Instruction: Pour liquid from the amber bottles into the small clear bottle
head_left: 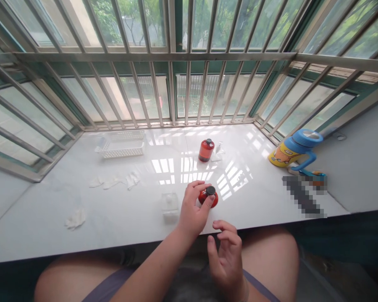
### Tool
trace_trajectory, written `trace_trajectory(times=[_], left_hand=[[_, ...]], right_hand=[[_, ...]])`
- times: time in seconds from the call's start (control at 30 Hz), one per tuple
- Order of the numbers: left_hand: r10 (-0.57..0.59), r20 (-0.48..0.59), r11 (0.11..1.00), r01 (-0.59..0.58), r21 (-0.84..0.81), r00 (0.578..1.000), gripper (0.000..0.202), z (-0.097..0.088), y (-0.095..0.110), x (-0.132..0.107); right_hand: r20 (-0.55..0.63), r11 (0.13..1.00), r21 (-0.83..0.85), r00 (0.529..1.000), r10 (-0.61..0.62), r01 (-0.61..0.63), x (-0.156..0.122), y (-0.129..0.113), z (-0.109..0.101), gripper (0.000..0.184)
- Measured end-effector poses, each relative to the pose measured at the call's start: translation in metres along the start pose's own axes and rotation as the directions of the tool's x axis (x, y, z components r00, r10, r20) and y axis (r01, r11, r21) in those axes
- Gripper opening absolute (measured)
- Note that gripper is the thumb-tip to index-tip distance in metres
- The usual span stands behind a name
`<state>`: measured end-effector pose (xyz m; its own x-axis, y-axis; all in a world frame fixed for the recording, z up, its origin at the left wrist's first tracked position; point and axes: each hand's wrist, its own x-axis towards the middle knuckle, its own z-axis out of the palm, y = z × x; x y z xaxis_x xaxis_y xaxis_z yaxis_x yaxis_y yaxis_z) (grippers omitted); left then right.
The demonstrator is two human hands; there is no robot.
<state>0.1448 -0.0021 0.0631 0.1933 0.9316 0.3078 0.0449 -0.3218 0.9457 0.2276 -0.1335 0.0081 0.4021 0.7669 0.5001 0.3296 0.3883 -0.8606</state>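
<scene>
My left hand (192, 209) reaches onto the white sill (129, 218), its fingers wrapped round a small red bottle (208, 198) with a black cap that stands near the front edge. My right hand (226, 256) hovers lower, above my lap and just off the sill's edge. Its fingers are loosely curled and apart, and nothing shows in them. A second red bottle with a black cap (206, 150) stands upright farther back. Just left of my left hand sits a small clear plastic box (170, 204).
A white slotted basket (121, 147) lies at the back left. White crumpled bits (113, 182) and another wad (75, 219) are scattered on the left. A yellow cup with a blue lid (294, 151) stands at the right. Metal window bars (182, 56) enclose the sill.
</scene>
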Motion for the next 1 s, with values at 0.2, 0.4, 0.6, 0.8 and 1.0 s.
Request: trace_trajectory(times=[0.2, 0.4, 0.6, 0.8, 1.0], left_hand=[[-0.084, 0.020, 0.996, 0.084, -0.037, 0.996, 0.023, 0.005, -0.014, -0.005], [-0.042, 0.043, 0.999, 0.043, -0.013, 0.998, 0.036, 0.004, -0.020, -0.005], [-0.215, 0.156, 0.975, 0.221, -0.023, 0.964, 0.084, 0.007, -0.028, -0.006], [-0.222, 0.223, 0.974, 0.226, 0.006, 0.949, 0.077, 0.007, -0.031, -0.003], [-0.227, 0.237, 0.974, 0.221, 0.051, 0.945, 0.079, 0.005, -0.032, -0.001]], right_hand=[[-0.040, 0.996, -0.075, 0.998, -0.043, 0.040, 0.030, 0.007, -0.019, 0.026], [0.010, 0.992, -0.122, 1.000, -0.011, 0.012, 0.081, 0.010, -0.013, 0.028], [0.101, 0.988, -0.146, 0.993, 0.066, -0.050, 0.104, 0.008, -0.005, 0.035], [0.023, 0.979, -0.186, 0.996, 0.085, -0.079, 0.100, 0.020, -0.005, 0.039], [0.004, 0.989, -0.114, 0.995, 0.098, -0.097, 0.095, 0.017, -0.006, 0.051]])
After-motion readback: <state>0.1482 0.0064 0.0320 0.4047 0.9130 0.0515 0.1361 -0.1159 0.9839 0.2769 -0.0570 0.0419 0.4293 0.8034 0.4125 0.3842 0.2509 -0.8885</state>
